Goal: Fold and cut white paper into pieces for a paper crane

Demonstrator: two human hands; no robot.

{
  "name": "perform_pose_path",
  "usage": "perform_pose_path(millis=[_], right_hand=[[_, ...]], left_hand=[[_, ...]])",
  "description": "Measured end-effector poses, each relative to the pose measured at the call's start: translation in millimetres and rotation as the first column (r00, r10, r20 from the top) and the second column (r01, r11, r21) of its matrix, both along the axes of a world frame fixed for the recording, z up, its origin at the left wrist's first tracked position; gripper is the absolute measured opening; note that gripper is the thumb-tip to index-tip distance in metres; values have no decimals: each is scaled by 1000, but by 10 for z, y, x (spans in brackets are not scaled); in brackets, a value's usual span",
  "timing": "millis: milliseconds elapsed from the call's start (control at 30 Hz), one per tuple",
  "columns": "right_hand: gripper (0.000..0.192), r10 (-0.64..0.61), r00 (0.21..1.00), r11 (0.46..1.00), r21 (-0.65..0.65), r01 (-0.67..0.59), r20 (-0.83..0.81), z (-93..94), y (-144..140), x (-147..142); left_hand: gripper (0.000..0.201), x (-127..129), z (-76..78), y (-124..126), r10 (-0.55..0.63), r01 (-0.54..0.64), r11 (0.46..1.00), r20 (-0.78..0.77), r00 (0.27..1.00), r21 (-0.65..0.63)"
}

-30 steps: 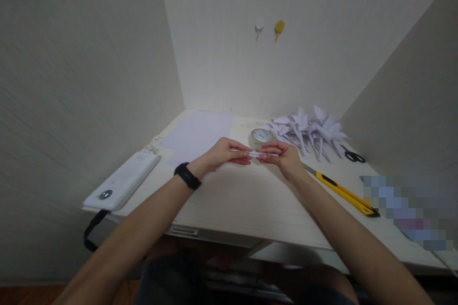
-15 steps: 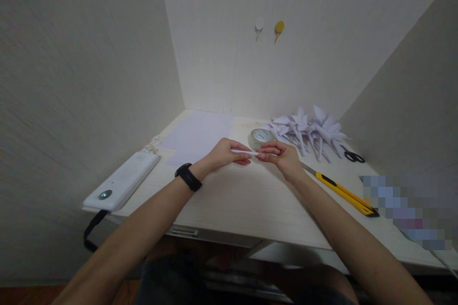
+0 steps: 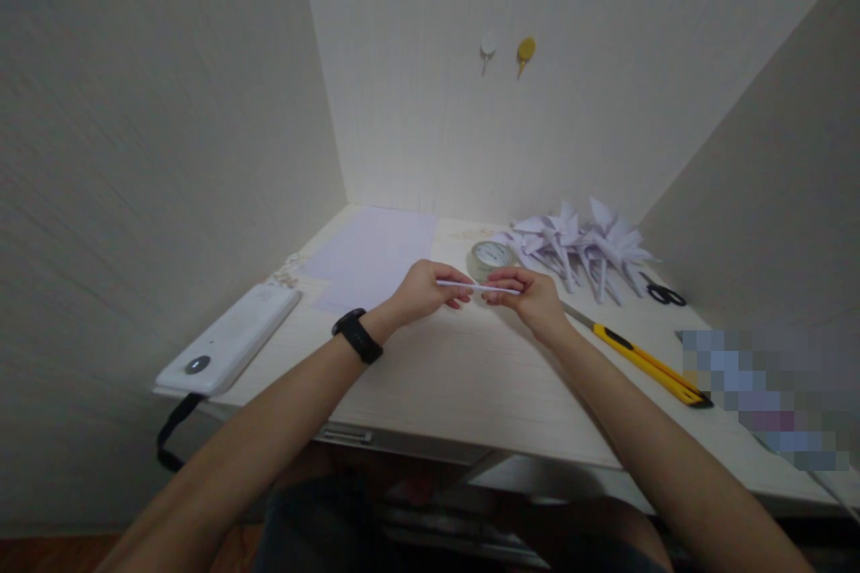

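Two bare forearms reach forward over the near edge of the desk and meet above its middle. Left hand: knuckles up, fingers curled, thumb and fingertips pinched together on the left end of a thin white paper strip; a black wristband sits on that wrist. Right hand: same curl, fingertips clamped on the strip's right end. Strip is held roughly level, clear of the desk surface, spanning the small gap between the two hands, just in front of the tape roll.

Writing: tape roll core shows a printed label, too small to read. No other legible text; a patch at the right edge is pixelated.

Count:
- 1 tape roll, toward the back of the desk, centre.
- 1 yellow utility knife, lying diagonally toward the right edge.
- 1 pair of black-handled scissors, back right.
- 1 heap of folded white paper pieces, back right corner; individual number cannot be told.
- Flat white paper sheets, back left; at least 1, layers unclear.
- 1 white oblong device at the left edge, black strap hanging off the near left corner.
- 2 wall hooks, one white, one yellow, on the back wall.
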State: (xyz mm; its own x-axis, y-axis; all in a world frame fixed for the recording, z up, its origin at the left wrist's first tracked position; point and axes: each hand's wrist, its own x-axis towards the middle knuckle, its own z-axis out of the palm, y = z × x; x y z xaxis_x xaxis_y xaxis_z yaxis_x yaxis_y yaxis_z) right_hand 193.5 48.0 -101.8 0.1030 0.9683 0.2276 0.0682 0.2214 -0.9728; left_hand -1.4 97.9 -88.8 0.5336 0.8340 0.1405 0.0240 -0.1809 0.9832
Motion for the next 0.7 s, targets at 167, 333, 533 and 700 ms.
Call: perform_pose_path(millis=[167,333,533,700], right_hand=[[42,-17,999,1000,9,16,28,3,-6,18],[37,-49,996,998,48,45,81,-23,-2,46],[39,1,998,998,59,-4,59,-24,-9,36],[38,17,1000,998,61,-18,19,-33,-4,35]], left_hand=[[22,-3,-17,13,6,-7,1000,25,1000,25],[30,-20,-5,16,-80,79,994,-8,997,-81],[30,-14,33,-13,-17,17,998,0,1000,-67],[26,-1,57,-38,23,-24,999,-22,999,-43]])
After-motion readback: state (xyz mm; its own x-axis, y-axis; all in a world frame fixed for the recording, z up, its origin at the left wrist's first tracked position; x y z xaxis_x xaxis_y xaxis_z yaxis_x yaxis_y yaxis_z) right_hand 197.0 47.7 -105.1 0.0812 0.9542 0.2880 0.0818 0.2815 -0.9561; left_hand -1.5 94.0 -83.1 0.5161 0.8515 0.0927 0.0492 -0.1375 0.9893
